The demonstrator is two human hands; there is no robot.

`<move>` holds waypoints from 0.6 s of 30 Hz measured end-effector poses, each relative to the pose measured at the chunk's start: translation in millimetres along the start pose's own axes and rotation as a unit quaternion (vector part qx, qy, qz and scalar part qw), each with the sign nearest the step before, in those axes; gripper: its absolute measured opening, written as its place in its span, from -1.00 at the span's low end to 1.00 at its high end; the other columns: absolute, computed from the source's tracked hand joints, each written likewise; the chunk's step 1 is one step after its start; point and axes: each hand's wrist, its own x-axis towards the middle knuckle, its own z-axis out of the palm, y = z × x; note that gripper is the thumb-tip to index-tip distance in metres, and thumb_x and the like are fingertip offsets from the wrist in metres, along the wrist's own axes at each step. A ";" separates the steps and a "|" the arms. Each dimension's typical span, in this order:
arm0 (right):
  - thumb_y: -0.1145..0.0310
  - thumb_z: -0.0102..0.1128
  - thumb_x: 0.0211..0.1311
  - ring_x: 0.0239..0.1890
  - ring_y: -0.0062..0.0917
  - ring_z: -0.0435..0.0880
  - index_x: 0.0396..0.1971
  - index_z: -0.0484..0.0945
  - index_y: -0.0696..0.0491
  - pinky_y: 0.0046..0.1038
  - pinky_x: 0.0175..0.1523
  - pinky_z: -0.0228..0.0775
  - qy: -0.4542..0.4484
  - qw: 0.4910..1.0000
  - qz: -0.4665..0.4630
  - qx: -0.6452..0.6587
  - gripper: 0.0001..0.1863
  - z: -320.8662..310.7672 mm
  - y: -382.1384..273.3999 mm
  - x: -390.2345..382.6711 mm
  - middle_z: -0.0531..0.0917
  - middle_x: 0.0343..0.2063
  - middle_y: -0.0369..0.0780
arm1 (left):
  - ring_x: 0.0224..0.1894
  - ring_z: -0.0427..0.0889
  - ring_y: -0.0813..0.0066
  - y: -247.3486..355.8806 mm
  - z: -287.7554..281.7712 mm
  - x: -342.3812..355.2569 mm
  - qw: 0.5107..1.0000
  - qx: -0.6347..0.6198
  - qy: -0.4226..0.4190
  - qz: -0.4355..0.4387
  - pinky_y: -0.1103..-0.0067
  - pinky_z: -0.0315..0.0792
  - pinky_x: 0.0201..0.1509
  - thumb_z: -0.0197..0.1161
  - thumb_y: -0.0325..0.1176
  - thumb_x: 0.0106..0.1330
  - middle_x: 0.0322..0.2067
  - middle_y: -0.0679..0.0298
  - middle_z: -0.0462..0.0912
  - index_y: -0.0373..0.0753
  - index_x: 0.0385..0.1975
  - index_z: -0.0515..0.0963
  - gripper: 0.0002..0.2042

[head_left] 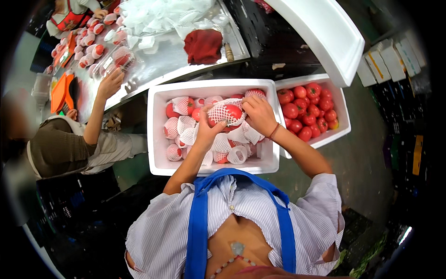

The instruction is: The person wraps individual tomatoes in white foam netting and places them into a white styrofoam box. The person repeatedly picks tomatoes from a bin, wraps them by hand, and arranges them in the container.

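Note:
Above a white foam box [211, 87], my left hand [207, 130] is closed round a red tomato [228, 113] partly covered by a white foam net sleeve. My right hand [260, 113] has its fingers bent together at the sleeve's right edge, pinching it. Its fingertips are partly hidden. Below both hands the box holds several netted tomatoes [174, 152] and some loose net sleeves [238, 155].
Right of my box, a second foam box [341, 100] holds bare red tomatoes [304, 109]. A white foam lid [341, 44] stands above it. On the metal table [162, 69] lie a dark red cloth [203, 46], white nets [172, 16] and netted tomatoes. Two co-workers are at the left.

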 end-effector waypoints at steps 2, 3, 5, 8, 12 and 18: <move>0.54 0.16 -0.35 -0.46 -0.33 0.49 -0.51 0.37 0.07 -0.40 -0.41 0.33 0.004 0.998 0.037 0.043 -0.74 16.0 1.5 5.5 0.47 -0.55 -0.20 | -0.09 0.41 0.41 1.8 -0.2 1.9 0.997 -0.060 0.045 0.027 0.54 0.47 -0.13 0.19 -0.53 0.00 -0.11 0.14 0.30 -0.24 0.04 0.04 -0.40; 0.54 0.16 -0.35 -0.50 -0.34 0.49 -0.52 0.36 0.06 -0.40 -0.43 0.33 0.028 0.995 0.055 0.080 -0.74 22.9 -0.1 8.5 0.46 -0.57 -0.22 | -0.09 0.41 0.40 3.3 -0.9 1.8 0.993 -0.091 0.067 0.041 0.52 0.48 -0.14 0.18 -0.54 0.00 -0.10 0.14 0.29 -0.23 0.05 0.04 -0.40; 0.55 0.16 -0.35 -0.58 -0.37 0.48 -0.54 0.36 0.05 -0.41 -0.47 0.33 0.072 0.981 0.094 0.152 -0.76 34.1 -3.7 13.1 0.46 -0.60 -0.25 | -0.08 0.42 0.29 6.2 -6.0 4.2 0.975 -0.203 0.087 -0.007 0.46 0.48 -0.14 0.14 -0.38 0.06 -0.09 0.12 0.32 -0.24 0.02 0.12 -0.49; 0.56 0.19 -0.35 -0.61 -0.39 0.49 -0.55 0.37 0.05 -0.44 -0.51 0.33 0.142 0.960 0.135 0.200 -0.75 49.5 -17.7 14.6 0.45 -0.61 -0.24 | -0.08 0.43 0.26 5.4 -24.2 13.5 0.924 -0.350 0.122 -0.096 0.46 0.44 -0.12 0.06 -0.12 0.17 -0.10 0.15 0.41 -0.24 -0.07 0.31 -0.59; 0.51 0.23 -0.34 -0.63 -0.44 0.47 -0.59 0.36 0.05 -0.47 -0.54 0.30 0.150 0.958 0.076 0.232 -0.76 64.1 -51.2 4.1 0.42 -0.64 -0.24 | -0.11 0.45 0.39 12.7 -15.8 12.8 0.913 -0.371 0.159 -0.061 0.46 0.42 -0.10 0.05 -0.08 0.16 -0.15 0.27 0.48 -0.19 -0.09 0.35 -0.60; 0.52 0.20 -0.35 -0.63 -0.42 0.46 -0.62 0.37 0.06 -0.47 -0.53 0.30 0.143 0.962 0.120 0.198 -0.79 66.3 -31.2 5.7 0.42 -0.67 -0.25 | -0.10 0.46 0.37 18.4 -30.0 -11.4 0.951 -0.270 0.111 -0.101 0.40 0.41 -0.07 0.12 -0.12 0.10 -0.11 0.21 0.44 -0.20 -0.04 0.30 -0.55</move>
